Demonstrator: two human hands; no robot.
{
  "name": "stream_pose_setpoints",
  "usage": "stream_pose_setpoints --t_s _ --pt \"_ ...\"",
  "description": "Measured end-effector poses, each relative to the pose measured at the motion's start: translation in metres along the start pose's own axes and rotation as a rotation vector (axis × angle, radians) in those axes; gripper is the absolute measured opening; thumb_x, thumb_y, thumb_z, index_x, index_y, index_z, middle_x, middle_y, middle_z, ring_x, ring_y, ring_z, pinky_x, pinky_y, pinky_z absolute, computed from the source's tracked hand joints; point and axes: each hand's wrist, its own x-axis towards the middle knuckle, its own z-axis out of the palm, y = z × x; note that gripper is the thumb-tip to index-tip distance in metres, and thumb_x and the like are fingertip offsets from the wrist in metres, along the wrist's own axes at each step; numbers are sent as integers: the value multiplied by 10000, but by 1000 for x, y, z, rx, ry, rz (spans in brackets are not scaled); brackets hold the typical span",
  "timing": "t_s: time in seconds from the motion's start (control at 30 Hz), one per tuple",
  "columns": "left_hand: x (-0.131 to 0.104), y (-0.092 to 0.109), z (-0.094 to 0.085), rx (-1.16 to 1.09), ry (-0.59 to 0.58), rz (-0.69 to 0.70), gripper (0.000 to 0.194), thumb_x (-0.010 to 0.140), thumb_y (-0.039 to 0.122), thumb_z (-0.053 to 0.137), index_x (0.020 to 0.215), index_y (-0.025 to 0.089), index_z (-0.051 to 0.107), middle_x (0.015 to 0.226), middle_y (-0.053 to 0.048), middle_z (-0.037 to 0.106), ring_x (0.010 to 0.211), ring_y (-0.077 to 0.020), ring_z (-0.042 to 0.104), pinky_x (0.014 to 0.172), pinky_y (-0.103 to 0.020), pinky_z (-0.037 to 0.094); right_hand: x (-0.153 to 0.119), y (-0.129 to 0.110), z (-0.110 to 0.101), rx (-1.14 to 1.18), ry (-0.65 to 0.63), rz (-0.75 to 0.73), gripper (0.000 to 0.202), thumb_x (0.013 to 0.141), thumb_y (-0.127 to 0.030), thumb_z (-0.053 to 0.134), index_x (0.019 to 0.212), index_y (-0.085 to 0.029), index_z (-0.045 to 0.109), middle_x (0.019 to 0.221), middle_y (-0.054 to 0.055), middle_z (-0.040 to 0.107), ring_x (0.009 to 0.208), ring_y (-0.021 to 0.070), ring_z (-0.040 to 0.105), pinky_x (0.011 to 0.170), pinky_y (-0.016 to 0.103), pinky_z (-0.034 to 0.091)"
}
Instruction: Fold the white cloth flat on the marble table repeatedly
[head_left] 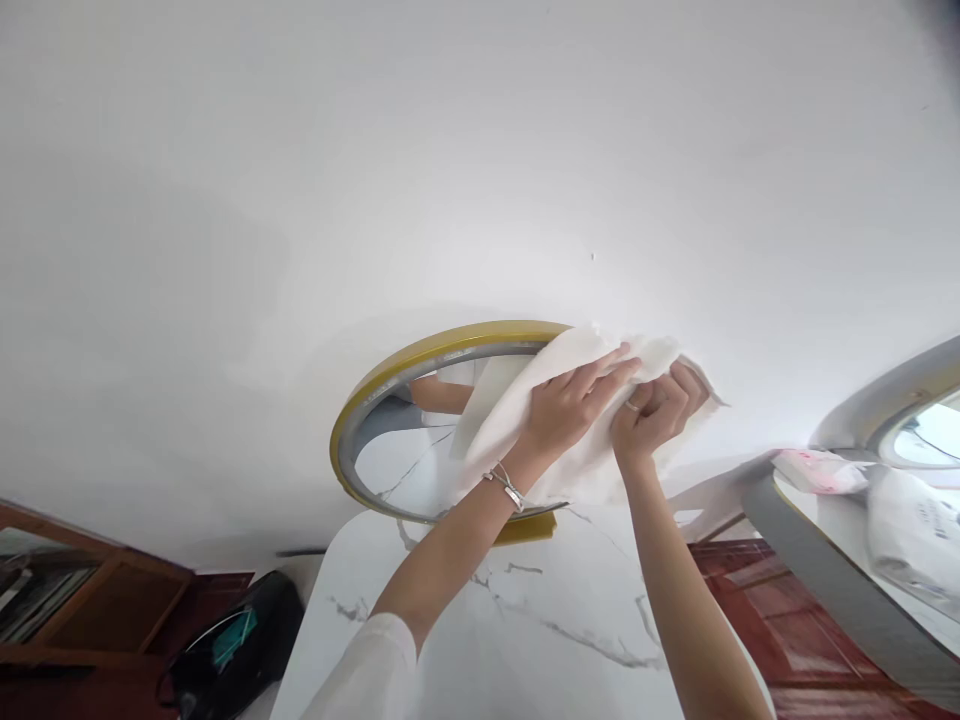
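Observation:
A round mirror with a gold rim (450,345) stands on a white marble-patterned table (555,620) against the wall. White, soft sheet material (517,400) drapes over the mirror's right half. My left hand (574,400), with a bracelet at the wrist, lies on this sheet with its fingers stretched out toward the upper right. Just to its right, my right hand (660,405) has its fingers curled around the bunched edge of the sheet. The mirror's right side is hidden beneath the sheet.
At the right, a second table (832,550) holds a pink-and-white packet (817,470) and a white plastic bag (911,530), near another round mirror (930,435). A black bag (255,650) lies at lower left, beside a wooden cabinet (112,600).

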Motion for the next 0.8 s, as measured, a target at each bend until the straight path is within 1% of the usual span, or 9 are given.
stream_pose_setpoints --t_s 0.1,0.17,0.23,0.37,0.5,0.6,0.7,0.8 --pt "-22 1 2 -46 -47 -5 377 950 144 441 1303 274 473 1258 34 609 1071 -111 611 969 -223 424 -27 5 -8 -97 -32 -9 60 899 -225 428 904 -208 486 971 83 484 970 217 483 827 466 408" --pt "-43 2 1 -113 -120 -36 351 954 140 422 1266 277 510 1226 28 631 1048 -128 629 978 -256 447 -48 9 -16 -123 -111 -47 62 870 -173 440 904 -214 472 955 73 466 934 205 469 801 439 402" --pt "-68 3 0 -180 -209 -66 338 952 129 413 1230 277 536 1210 19 640 1067 -140 628 1005 -277 455 -70 13 -26 -129 -201 -79 131 831 -122 453 920 -217 468 970 72 467 914 196 465 781 414 404" --pt "-122 14 -3 -251 -326 -92 372 928 88 418 1221 287 530 1217 22 633 1139 -148 590 1045 -275 457 -115 17 -57 -108 -377 -53 180 792 -101 463 937 -207 477 1029 98 476 937 210 471 791 423 417" --pt "-173 27 -3 -323 -435 -124 390 896 58 437 1172 306 553 1176 25 651 1073 -164 631 973 -254 519 -163 17 -95 -50 -608 28 210 826 -129 443 1025 -186 484 1112 144 469 1053 254 453 843 474 422" --pt "-206 33 -3 -353 -510 -155 421 876 23 431 1140 320 570 1140 25 665 1013 -167 660 891 -227 551 -199 11 -115 -38 -738 126 233 855 -170 451 1087 -183 465 1108 144 475 1076 260 444 848 479 430" --pt "-234 37 -4 -365 -571 -176 427 880 14 407 1104 334 579 1052 47 693 896 -140 694 776 -194 565 -227 0 -122 -27 -792 250 202 849 -157 446 1046 -195 475 1051 117 494 1019 240 458 826 455 441" --pt "-256 40 -6 -356 -604 -181 375 891 27 391 1056 295 595 883 49 714 717 -127 700 619 -183 553 -244 -14 -123 -14 -810 384 204 803 -96 404 946 -208 496 980 84 496 940 214 467 770 407 457"
